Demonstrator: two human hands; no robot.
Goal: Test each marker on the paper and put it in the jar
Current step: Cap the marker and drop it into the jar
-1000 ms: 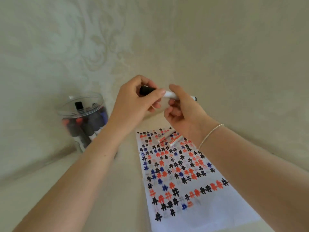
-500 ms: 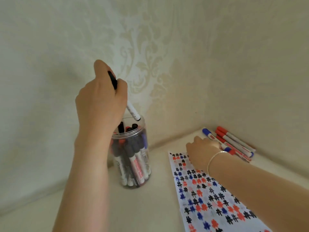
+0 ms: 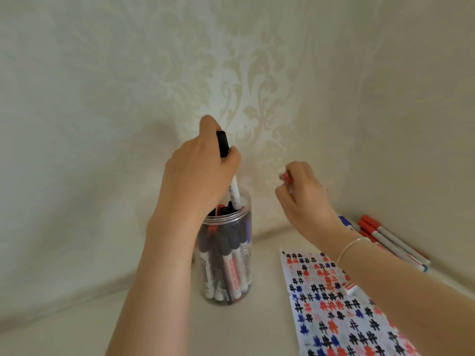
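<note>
Lowered, left hand dips black marker apparently inside jar rim.

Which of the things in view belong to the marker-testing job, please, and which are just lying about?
Part of the job:
- black-capped marker, gripped by the left hand, its lower end at the jar's mouth
- jar, holding markers
- paper, covered in test marks
- red marker in the right hand
- loose markers by the wall

Just lying about:
- small red-and-white item on the paper
</note>
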